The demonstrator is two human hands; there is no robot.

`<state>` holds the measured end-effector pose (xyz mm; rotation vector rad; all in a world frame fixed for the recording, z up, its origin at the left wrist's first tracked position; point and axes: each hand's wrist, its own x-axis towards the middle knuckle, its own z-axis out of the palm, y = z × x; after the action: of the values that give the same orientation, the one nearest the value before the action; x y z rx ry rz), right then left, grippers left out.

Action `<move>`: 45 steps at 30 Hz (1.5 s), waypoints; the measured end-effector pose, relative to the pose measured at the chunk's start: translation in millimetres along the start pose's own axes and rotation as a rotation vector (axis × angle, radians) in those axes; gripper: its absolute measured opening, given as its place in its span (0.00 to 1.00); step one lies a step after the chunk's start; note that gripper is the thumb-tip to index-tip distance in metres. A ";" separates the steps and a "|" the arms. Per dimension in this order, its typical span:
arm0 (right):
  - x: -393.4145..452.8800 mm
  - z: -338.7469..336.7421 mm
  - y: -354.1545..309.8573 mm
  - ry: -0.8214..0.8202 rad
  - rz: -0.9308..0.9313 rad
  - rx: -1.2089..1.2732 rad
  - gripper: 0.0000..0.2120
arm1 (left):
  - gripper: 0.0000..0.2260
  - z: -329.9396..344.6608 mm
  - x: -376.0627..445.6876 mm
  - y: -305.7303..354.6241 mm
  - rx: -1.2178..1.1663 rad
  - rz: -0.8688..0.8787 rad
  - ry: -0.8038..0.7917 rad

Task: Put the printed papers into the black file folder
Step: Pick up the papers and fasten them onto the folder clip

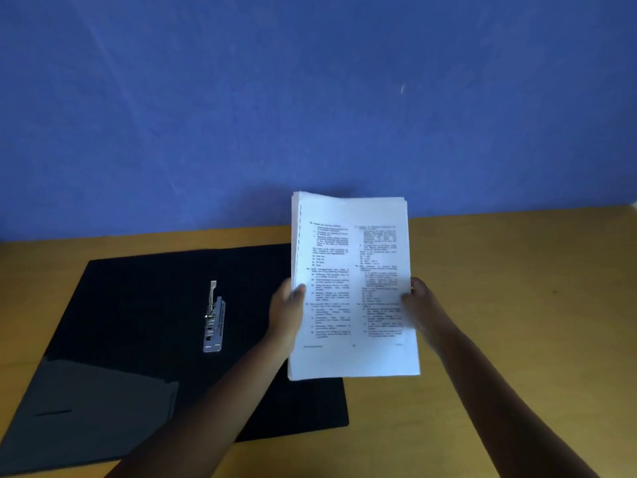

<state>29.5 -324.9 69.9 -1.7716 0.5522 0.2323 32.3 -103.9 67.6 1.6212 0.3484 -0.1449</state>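
Observation:
A stack of printed papers [351,288] is held upright and tilted above the table, its printed side toward me. My left hand [286,310] grips its left edge and my right hand [422,305] grips its right edge. The black file folder [138,322] lies open and flat on the table to the left, partly under the papers' lower left corner. A metal clip mechanism [213,319] stands in the middle of the folder, its lever raised. A grey inner pocket [86,405] covers the folder's near left part.
The wooden table [517,288] runs to the right of the folder. A blue wall [310,98] rises straight behind the table's far edge.

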 end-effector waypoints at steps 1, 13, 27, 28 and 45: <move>-3.2 9.0 -3.6 0.000 -0.038 0.014 0.20 | 0.09 -8.9 -0.6 1.5 0.004 0.064 0.023; -28.8 75.8 -23.7 -0.035 -0.305 0.199 0.22 | 0.11 -48.8 -5.9 4.1 0.035 0.380 0.391; -52.4 100.6 15.5 0.105 -0.436 0.047 0.12 | 0.05 -47.8 -1.2 -23.1 0.165 0.387 0.371; -52.3 101.9 16.6 0.111 -0.438 0.042 0.11 | 0.06 -48.7 0.4 -24.1 0.185 0.385 0.373; -20.0 105.5 6.3 -0.039 -0.016 -0.380 0.17 | 0.16 -94.1 -29.0 -60.6 0.500 0.307 0.528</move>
<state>22.8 -220.7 44.2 -2.1334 0.4884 0.3793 -24.7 -12.0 26.8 2.1813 0.4842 0.4738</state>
